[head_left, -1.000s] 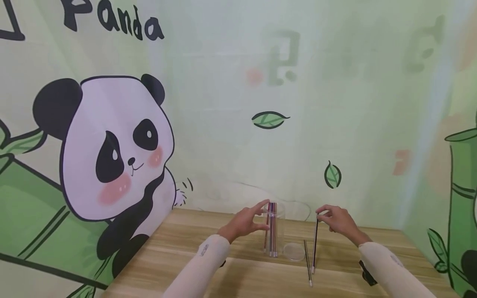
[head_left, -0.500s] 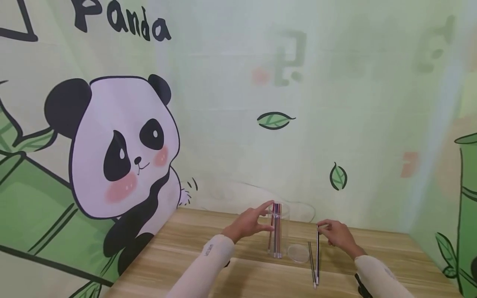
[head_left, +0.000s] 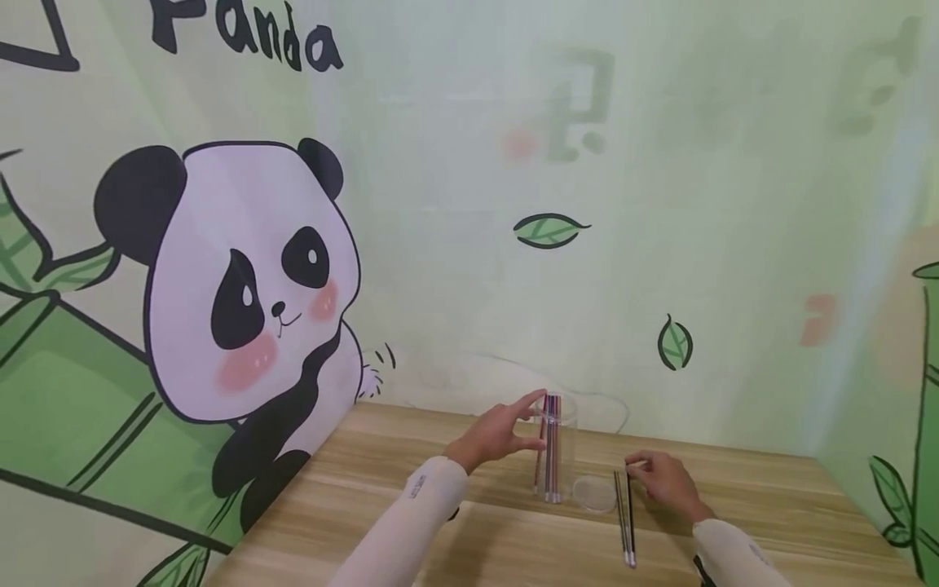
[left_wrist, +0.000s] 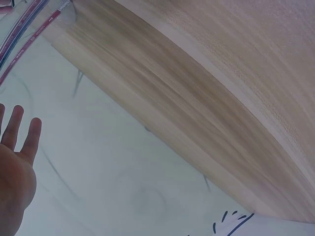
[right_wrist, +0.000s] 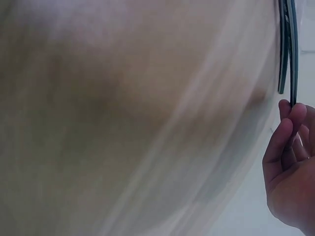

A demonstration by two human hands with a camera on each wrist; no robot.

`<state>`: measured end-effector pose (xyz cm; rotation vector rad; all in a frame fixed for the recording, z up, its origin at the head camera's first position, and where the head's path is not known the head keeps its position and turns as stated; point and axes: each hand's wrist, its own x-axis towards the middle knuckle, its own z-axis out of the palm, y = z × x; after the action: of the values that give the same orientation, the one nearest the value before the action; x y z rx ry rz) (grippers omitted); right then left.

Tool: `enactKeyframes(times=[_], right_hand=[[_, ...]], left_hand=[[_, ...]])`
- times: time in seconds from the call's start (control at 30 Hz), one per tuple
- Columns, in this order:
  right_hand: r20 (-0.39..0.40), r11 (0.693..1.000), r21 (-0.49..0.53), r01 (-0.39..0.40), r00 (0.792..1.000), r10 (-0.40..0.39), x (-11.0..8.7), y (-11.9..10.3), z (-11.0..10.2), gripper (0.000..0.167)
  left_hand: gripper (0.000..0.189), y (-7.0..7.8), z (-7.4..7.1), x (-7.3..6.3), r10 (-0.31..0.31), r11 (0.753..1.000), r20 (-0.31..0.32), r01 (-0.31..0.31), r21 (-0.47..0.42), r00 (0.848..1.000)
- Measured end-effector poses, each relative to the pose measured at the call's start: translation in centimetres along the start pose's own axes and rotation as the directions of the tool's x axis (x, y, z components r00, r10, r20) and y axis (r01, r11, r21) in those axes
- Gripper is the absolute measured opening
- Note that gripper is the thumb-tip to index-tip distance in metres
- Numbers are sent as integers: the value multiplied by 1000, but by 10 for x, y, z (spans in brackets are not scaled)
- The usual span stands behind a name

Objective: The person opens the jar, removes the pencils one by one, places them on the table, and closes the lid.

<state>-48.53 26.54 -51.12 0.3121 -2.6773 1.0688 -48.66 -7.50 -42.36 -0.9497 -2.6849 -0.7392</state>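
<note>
Your left hand [head_left: 495,436] has its fingers straight and spread, thumb and forefinger at the left side of the clear jar [head_left: 570,456] with its upright pencils [head_left: 553,469], well to the left of your right grip. Nearer that grip lies the clear disc [head_left: 594,494], then the loose pencil [head_left: 622,514], just left and roughly parallel. Your right hand [head_left: 666,483], the nearer one, pinches the dark pencil [head_left: 630,518] by its far end; its long axis runs from your fingertips back toward you, the pale ends together.
</note>
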Motion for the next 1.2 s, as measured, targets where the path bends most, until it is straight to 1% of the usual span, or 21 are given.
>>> enactKeyframes(times=[0.23, 0.53, 0.83, 1.03, 1.13, 1.2], right_hand=[[-19, 1000, -5, -22, 1000, 22, -4, 1, 7, 21], [-31, 999, -23, -34, 999, 34, -9, -6, 8, 22], [-50, 999, -37, -21, 999, 20, -9, -4, 10, 20], [-46, 999, -43, -24, 999, 22, -9, -3, 10, 20], [-45, 999, -42, -9, 999, 7, -9, -7, 6, 20], [-51, 999, -49, 20, 998, -23, -6, -12, 2, 20]], left_hand=[[90, 3, -2, -1, -30, 1000, 4, 30, -5, 1000], [90, 2, -2, -1, -16, 1000, 12, 16, -10, 1000], [90, -1, 0, 0, -6, 1000, 3, 6, 8, 1000], [90, 1, -1, 0, -4, 1000, -1, 4, 19, 1000], [90, 1, -1, 0, -6, 1000, -2, 6, 18, 1000], [90, 0, -2, 0, 3, 1000, -5, -3, 11, 1000]])
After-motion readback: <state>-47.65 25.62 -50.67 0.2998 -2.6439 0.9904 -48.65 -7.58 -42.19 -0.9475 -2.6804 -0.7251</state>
